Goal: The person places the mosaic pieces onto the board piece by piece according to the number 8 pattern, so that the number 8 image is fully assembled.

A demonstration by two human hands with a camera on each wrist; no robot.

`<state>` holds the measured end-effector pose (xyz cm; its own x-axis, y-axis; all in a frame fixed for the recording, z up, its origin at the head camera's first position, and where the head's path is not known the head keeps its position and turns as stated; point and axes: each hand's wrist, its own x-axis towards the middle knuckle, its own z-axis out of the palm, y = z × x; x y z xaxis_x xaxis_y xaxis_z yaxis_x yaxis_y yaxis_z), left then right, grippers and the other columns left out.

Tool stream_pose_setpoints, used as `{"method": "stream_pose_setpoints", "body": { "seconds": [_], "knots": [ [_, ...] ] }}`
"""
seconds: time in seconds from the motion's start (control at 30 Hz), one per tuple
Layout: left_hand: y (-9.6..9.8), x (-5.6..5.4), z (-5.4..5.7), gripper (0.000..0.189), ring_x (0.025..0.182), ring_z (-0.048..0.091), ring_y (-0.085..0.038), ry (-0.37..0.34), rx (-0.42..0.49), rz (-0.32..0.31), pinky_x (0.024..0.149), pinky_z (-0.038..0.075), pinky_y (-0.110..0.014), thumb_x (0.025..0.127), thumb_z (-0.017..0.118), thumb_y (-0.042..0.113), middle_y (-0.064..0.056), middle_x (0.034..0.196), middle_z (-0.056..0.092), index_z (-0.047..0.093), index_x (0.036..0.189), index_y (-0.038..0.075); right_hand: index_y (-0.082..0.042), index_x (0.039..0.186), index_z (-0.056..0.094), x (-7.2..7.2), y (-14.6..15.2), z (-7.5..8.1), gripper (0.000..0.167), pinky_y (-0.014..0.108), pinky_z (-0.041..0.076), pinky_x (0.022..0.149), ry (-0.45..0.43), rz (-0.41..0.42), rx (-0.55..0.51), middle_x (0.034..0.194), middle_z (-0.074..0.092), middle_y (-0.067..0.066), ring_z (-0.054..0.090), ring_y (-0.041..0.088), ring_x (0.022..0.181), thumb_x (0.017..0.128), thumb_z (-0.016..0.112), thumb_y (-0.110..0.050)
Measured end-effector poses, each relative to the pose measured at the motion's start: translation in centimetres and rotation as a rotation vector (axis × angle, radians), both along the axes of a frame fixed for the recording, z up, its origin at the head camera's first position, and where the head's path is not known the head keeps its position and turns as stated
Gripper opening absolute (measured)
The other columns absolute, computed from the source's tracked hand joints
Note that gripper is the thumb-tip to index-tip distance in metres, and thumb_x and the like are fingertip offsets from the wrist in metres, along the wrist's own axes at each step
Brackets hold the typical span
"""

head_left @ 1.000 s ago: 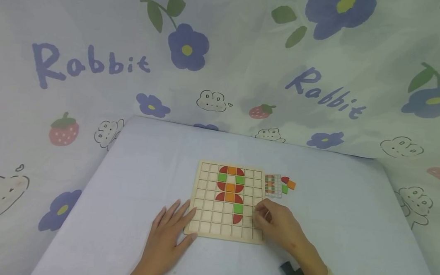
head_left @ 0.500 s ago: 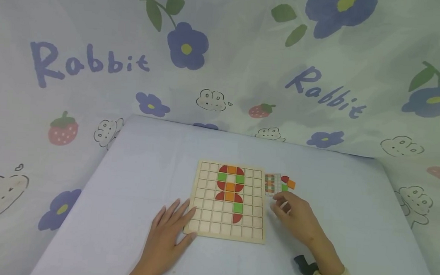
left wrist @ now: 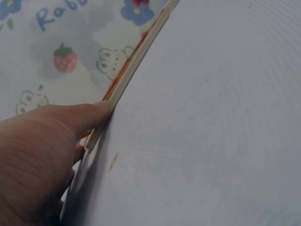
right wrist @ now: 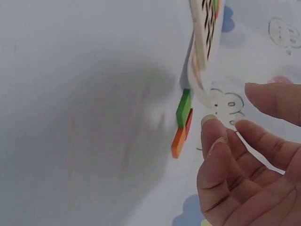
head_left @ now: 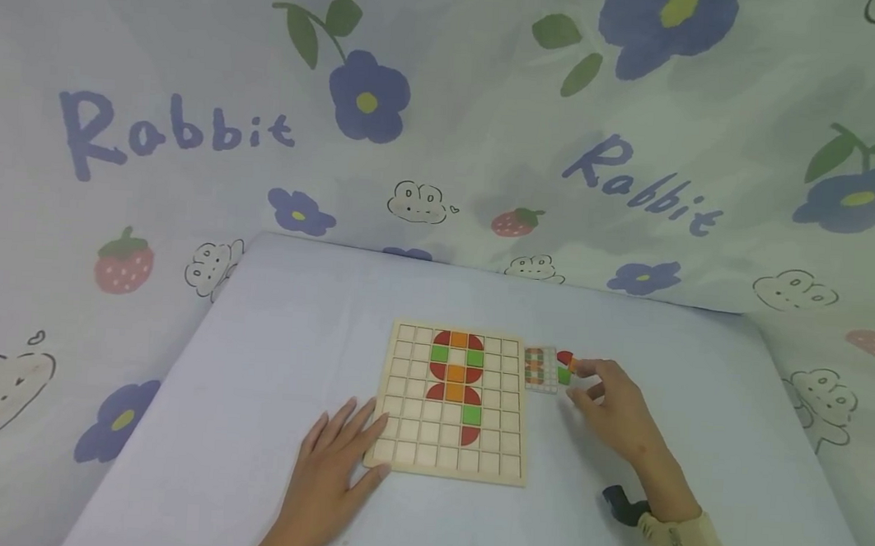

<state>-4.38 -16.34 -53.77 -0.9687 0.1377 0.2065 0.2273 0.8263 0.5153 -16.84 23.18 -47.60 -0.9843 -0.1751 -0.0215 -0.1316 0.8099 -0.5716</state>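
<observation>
A wooden grid board (head_left: pixel 409 430) lies on the table with red, orange and green tiles set in its upper and middle cells. My left hand (head_left: pixel 329 473) rests on the board's left edge with straight fingers; in the left wrist view the thumb (left wrist: pixel 89 115) lies along its rim (left wrist: pixel 136 66). Right of the board, my right hand (head_left: pixel 616 410) reaches over the loose tiles, thumb and forefinger apart with nothing between them. Nearest its fingertips is an orange square tile (right wrist: pixel 178 142). A green square tile (right wrist: pixel 184 108) and a rounded red tile (right wrist: pixel 189 123) lie against it.
A small pattern card (head_left: pixel 551 379) with a printed grid lies between the board and the loose tiles. A black strap-like piece (head_left: pixel 624 507) shows by the right wrist. Printed cloth (head_left: pixel 460 126) rises behind the white table (head_left: pixel 317 300).
My right hand has moved away from the board's right side, rightward and farther back to the loose tiles, and its thumb and forefinger have spread. The left hand has stayed in place.
</observation>
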Motion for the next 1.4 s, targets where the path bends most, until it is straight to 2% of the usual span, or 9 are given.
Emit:
{"method": "stream_pose_setpoints", "body": {
  "seconds": [0.27,0.5,0.77,0.9,1.0,1.13,1.4],
  "knots": [
    [0.0,-0.1,-0.1,0.063,0.155,0.030,-0.032,0.005,-0.006,0.000,0.122,0.017,-0.061,0.093,0.079,0.035,-0.001,0.164,0.043,0.059,0.150,0.018,0.002,0.137,0.058,-1.4,0.7,-0.8,0.042,0.034,0.057,0.069,-0.015,-0.021,0.026,0.129,0.060,0.020,0.063,0.027,0.095,0.099,0.070,-0.012],
    [0.1,0.0,-0.1,0.064,0.155,0.030,-0.031,-0.020,0.006,-0.004,0.123,0.017,-0.061,0.092,0.080,0.034,0.000,0.164,0.042,0.059,0.150,0.018,0.005,0.136,0.060,-2.7,1.9,-1.9,0.042,0.049,0.058,0.083,-0.033,-0.058,0.102,0.128,0.060,0.023,0.064,0.032,0.099,0.100,0.066,-0.014],
    [0.0,0.0,-0.3,0.064,0.155,0.029,-0.030,-0.006,-0.004,-0.007,0.123,0.017,-0.060,0.093,0.080,0.035,0.001,0.165,0.041,0.058,0.151,0.020,0.004,0.133,0.062,-3.8,2.2,-2.3,0.039,0.045,0.056,0.079,-0.089,-0.045,0.132,0.125,0.061,0.022,0.062,0.030,0.098,0.099,0.068,-0.015],
    [-0.1,0.1,-0.4,0.064,0.155,0.029,-0.030,0.004,-0.001,-0.006,0.123,0.016,-0.059,0.093,0.079,0.035,0.001,0.165,0.041,0.058,0.152,0.020,0.003,0.130,0.063,-4.4,2.2,-2.5,0.036,0.050,0.057,0.086,-0.113,-0.042,0.126,0.124,0.062,0.021,0.062,0.034,0.103,0.099,0.069,-0.013],
    [-0.1,0.1,-0.5,0.064,0.155,0.030,-0.030,0.017,0.000,-0.009,0.123,0.016,-0.059,0.093,0.079,0.036,0.001,0.165,0.041,0.058,0.152,0.020,0.004,0.128,0.063,-4.6,2.4,-2.6,0.035,0.054,0.057,0.091,-0.134,-0.054,0.118,0.126,0.062,0.023,0.062,0.037,0.107,0.098,0.070,-0.013],
    [-0.1,0.1,-0.5,0.064,0.155,0.030,-0.030,0.022,-0.002,-0.011,0.123,0.017,-0.059,0.093,0.080,0.036,0.002,0.165,0.041,0.058,0.152,0.020,0.005,0.125,0.064,-4.8,2.6,-2.6,0.033,0.054,0.056,0.092,-0.141,-0.052,0.125,0.123,0.063,0.023,0.062,0.038,0.107,0.098,0.070,-0.014],
    [0.0,0.1,-0.2,0.065,0.154,0.031,-0.031,0.018,0.005,-0.007,0.122,0.018,-0.060,0.092,0.081,0.033,0.000,0.164,0.043,0.059,0.151,0.019,0.008,0.118,0.065,-5.1,2.2,-2.3,0.030,0.056,0.056,0.092,-0.177,-0.039,0.171,0.110,0.068,0.020,0.064,0.038,0.105,0.097,0.068,-0.013]
  ]
}}
